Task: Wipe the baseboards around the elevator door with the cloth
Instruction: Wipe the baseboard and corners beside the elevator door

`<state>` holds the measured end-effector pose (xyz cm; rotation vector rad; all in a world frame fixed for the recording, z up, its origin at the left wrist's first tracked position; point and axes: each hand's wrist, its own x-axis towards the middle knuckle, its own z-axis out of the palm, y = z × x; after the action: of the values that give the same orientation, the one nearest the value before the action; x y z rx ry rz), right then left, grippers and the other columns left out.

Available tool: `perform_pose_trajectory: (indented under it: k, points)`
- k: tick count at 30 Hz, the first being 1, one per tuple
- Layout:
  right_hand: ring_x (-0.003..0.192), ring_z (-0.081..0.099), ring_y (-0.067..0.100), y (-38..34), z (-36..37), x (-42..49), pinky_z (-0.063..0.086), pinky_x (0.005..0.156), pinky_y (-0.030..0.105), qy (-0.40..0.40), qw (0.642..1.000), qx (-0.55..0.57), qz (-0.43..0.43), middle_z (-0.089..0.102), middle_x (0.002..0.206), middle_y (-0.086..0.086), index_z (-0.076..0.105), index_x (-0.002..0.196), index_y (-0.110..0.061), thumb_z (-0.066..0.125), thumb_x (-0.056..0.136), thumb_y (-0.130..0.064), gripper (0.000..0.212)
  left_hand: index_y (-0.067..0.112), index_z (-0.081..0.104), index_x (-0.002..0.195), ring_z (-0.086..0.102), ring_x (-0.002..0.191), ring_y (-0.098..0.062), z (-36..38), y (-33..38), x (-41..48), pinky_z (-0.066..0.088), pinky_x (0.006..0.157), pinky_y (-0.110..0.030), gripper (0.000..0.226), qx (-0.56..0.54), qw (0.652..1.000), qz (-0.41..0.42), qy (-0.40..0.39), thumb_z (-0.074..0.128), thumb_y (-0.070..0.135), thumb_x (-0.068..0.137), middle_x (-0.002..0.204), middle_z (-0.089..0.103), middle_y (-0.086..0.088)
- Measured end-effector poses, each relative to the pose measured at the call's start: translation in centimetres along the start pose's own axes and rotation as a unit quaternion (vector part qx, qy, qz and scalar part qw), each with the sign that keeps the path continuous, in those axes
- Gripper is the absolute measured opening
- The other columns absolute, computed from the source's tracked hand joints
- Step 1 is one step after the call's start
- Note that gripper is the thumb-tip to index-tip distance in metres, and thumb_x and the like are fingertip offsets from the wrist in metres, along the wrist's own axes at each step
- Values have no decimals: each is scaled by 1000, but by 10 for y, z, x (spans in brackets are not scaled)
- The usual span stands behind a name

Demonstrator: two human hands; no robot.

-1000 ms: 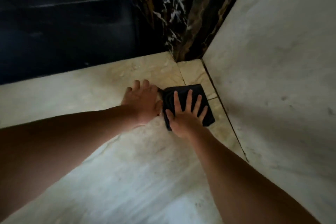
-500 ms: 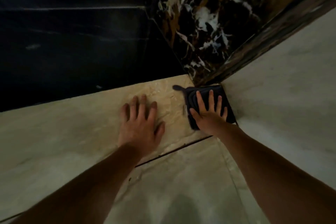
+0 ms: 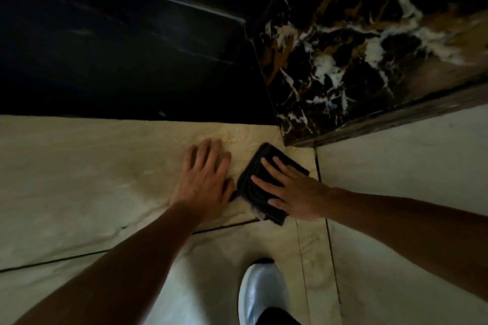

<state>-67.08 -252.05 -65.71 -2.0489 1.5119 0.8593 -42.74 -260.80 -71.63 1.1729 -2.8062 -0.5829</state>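
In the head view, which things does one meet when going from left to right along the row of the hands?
left hand → cloth → right hand, which lies flat on the cloth → floor joint

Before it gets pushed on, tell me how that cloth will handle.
Probably floppy: the cloth lies in soft stacked folds. It should slide easily on the glossy floor under the flat right hand. The folds may bunch or open, since nothing pinches them.
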Motion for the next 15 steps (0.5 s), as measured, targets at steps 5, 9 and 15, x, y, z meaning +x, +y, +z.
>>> perform_pose_trajectory:
  k: [5, 9, 15]
  points:
    - [139, -41, 24, -16, -23, 74, -9, 119, 52, 96, 992, 65, 51, -49, 148, -11, -31, 140, -54, 2, 94, -67, 58, 9, 24, 154, 22, 147, -39, -11, -6, 5, 14, 118, -56, 80, 15, 999, -33, -38, 26, 59, 91, 161, 24, -18]
    - [149, -17, 31, -23, -47, 139, -2, 117, 57, 223, 947, 129, 195, -21, 164, -2, -27, 141, -56, -2, 88, -71, 61, 20, 27, 154, 18, 147, -45, -38, -61, 19, 13, 115, -63, 93, 59, 992, -111, -30, 27, 75, 79, 163, 21, -17]
    - [150, -11, 33, -2, -116, 206, -1, 118, 58, 256, 932, 140, 215, -11, 166, -2, -13, 146, -54, 6, 84, -74, 68, 28, -2, 157, -15, 149, -44, -44, -96, 30, -8, 116, -64, 102, 96, 976, -188, -54, 4, 86, 74, 166, -12, -11]
